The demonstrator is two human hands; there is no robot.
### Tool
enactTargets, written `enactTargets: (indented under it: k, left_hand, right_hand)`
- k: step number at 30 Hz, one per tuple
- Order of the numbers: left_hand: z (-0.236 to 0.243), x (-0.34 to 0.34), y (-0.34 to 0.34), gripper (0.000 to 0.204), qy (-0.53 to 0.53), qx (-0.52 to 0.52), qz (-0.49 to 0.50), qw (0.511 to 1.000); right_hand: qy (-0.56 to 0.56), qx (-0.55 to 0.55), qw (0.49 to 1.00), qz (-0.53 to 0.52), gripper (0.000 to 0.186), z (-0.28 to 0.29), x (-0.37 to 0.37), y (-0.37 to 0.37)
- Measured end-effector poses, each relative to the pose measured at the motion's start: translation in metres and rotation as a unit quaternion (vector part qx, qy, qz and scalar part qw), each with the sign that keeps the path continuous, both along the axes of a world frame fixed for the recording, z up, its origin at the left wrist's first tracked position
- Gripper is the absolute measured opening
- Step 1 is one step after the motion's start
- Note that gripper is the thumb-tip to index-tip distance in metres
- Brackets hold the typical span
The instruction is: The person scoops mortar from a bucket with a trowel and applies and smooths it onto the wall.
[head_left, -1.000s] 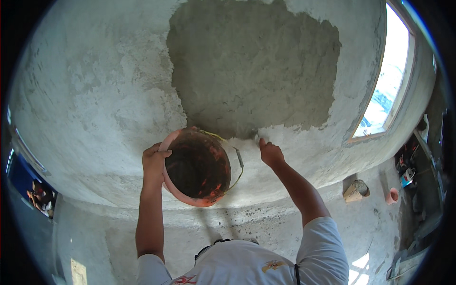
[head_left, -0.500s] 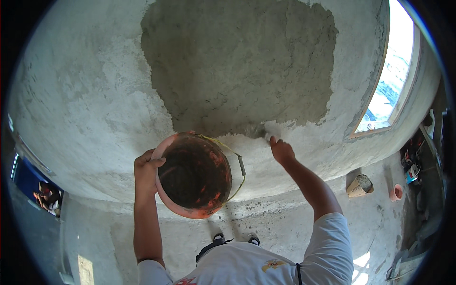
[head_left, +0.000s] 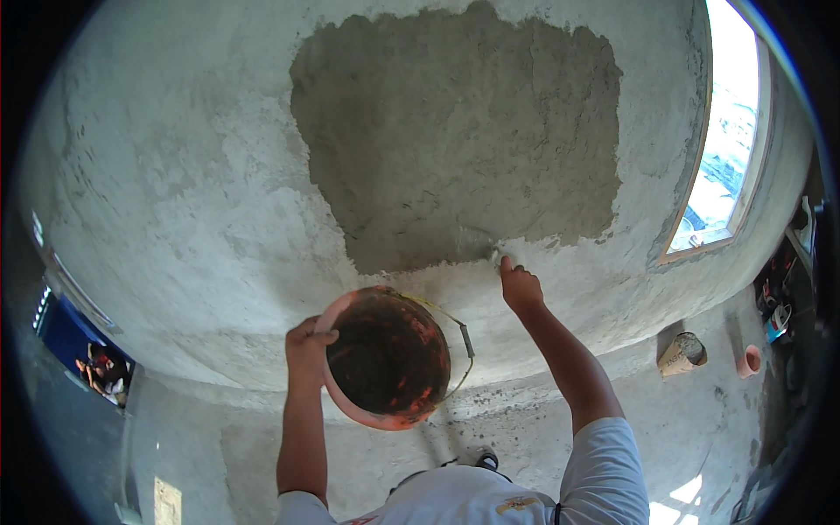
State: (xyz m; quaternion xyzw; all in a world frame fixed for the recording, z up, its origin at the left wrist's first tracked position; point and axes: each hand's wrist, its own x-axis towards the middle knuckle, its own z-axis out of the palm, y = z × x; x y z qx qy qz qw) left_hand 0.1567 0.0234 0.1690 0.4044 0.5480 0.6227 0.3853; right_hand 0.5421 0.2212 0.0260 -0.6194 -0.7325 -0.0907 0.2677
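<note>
My left hand (head_left: 308,350) grips the left rim of an orange bucket (head_left: 337,394), thumb over the edge. The bucket is tilted so its mouth shows; its inside is smeared with dark mortar, and a yellow handle (head_left: 471,350) hangs off its right side. In my right fist (head_left: 521,287) is a trowel (head_left: 495,254), seen edge-on and partly blurred. Its blade lies at the lower edge of a dark patch of wet plaster (head_left: 464,131) on the pale wall (head_left: 201,219).
A window opening (head_left: 726,149) is at the right of the wall. On the floor at right stand an open paper sack (head_left: 682,354) and a small pinkish bucket (head_left: 749,361). Another person (head_left: 105,372) shows in a doorway at far left. My foot (head_left: 487,460) is below the bucket.
The bucket and my left hand sit lower and further right in the picture, and the view has shifted too. The trowel stays at the plaster's lower edge, its blade now showing more plainly.
</note>
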Motion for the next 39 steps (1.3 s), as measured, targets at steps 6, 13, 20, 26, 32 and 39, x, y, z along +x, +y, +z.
enactTargets:
  k: [6,13,20,26,32,39]
  left_hand:
    - [-0.022,-0.019,-0.046,0.033,-0.023,0.041,0.033,0.998]
    - [-0.061,-0.037,-0.091,0.017,0.035,0.039,0.089,0.995]
    - [-0.112,-0.014,-0.113,0.020,0.154,-0.034,0.118,0.980]
    - [-0.126,0.041,-0.116,0.024,0.236,-0.094,0.093,0.963]
    - [-0.132,0.115,-0.107,0.025,0.218,-0.071,0.085,0.970]
    - [-0.132,0.182,-0.102,0.017,0.123,-0.034,0.082,0.988]
  right_hand:
    - [-0.079,-0.221,0.971,-0.040,0.018,-0.131,0.040,-0.064]
    - [0.060,-0.500,0.825,-0.258,0.052,-0.312,0.106,-0.369]
    - [0.088,-0.621,0.677,-0.384,0.046,-0.359,0.149,-0.614]
    - [0.189,-0.605,0.660,-0.404,0.043,-0.470,0.184,-0.602]
    - [0.426,-0.553,0.654,-0.292,0.025,-0.438,0.225,-0.517]
    - [0.612,-0.419,0.653,-0.155,0.016,-0.242,0.263,-0.391]
